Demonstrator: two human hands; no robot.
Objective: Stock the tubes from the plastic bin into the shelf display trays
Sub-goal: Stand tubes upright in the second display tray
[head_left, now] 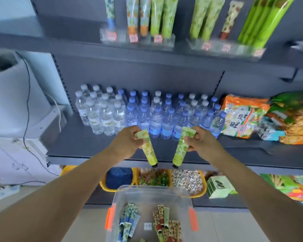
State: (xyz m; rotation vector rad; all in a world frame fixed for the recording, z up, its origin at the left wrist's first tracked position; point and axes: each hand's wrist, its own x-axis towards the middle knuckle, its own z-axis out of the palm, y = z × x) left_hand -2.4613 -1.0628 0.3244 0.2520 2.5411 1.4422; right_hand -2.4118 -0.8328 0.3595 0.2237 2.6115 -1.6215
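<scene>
Two green tubes, caps down, one in each hand: left hand point(125, 143) fingers clenched round left tube point(148, 149), right hand point(202, 143) pinching right tube point(181, 148), both held in front of the water bottles point(147, 112). More tubes lie in the plastic bin point(152, 194) below. Display trays point(226, 47) sit high on the top shelf; reaching up could topple standing tubes. Grey shelving, tiled floor, snack bags at right

Left hand point(128, 142) grips yellow-green tube point(148, 149), right hand point(202, 141) grips green tube point(181, 149); caps down, above clear bin point(152, 194).
</scene>
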